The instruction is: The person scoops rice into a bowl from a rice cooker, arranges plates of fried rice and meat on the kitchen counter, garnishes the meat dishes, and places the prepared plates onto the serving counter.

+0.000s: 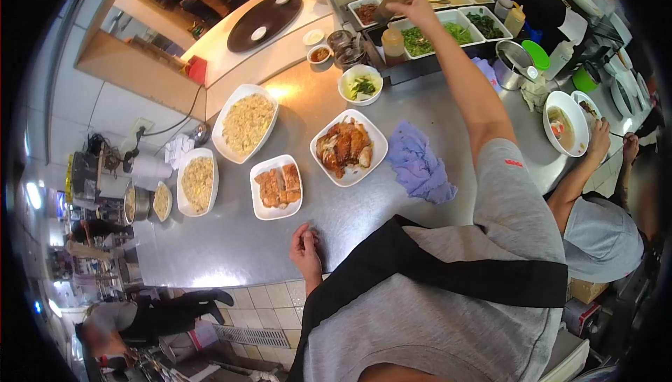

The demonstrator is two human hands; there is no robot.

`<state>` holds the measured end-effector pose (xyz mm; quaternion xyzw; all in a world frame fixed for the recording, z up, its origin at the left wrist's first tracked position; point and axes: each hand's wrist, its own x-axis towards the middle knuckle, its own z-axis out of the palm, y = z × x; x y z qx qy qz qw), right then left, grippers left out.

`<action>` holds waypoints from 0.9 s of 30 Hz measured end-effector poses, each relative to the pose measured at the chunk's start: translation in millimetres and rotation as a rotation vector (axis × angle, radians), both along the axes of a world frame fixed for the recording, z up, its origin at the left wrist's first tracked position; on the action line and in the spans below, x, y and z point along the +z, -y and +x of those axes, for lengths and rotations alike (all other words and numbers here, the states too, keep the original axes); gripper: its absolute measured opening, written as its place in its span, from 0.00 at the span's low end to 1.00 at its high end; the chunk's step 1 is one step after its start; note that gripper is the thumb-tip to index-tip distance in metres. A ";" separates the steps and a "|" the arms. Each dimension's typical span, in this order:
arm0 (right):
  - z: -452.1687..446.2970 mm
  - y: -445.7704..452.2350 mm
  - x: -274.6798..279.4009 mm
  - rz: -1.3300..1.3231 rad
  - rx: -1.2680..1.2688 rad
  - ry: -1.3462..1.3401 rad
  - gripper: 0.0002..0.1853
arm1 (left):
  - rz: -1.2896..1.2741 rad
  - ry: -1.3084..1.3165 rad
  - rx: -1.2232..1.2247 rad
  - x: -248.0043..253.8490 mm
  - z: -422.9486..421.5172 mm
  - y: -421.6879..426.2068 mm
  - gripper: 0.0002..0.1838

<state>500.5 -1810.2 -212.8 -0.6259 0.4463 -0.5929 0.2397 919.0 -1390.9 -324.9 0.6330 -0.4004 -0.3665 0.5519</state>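
My right hand (414,9) is stretched out over the ingredient trays, its fingers closed round a small brownish thing that I cannot make out. Just below it stands a sauce bottle (393,43); chopped greens (418,42) fill a white tray beside it. My left hand (306,243) is at the steel counter's front edge, fingers curled in, with nothing visible in them. Above that hand is a square white bowl of sliced, browned meat (278,186). A larger bowl of glazed meat (344,148) stands to its right, beside a crumpled purple cloth (420,163).
Fried rice fills white dishes (246,123) (197,182) on the left. A bowl of greens (361,86) stands near the trays. At right, a co-worker's hand (600,138) is by a soup bowl (564,124). Behind the counter lies a round black tray (264,23).
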 end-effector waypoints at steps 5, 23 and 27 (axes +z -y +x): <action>-0.7 39.2 -64.0 0.161 0.054 -0.365 0.25 | 0.017 -0.010 0.024 1.4 -2.4 0.5 0.11; -105.1 -17.4 -34.2 0.806 -0.410 -1.392 0.15 | 0.087 0.000 0.039 6.4 -4.5 3.4 0.11; -120.7 4.9 -43.6 0.745 -0.322 -1.362 0.15 | 0.084 0.010 0.040 5.8 -3.2 2.1 0.11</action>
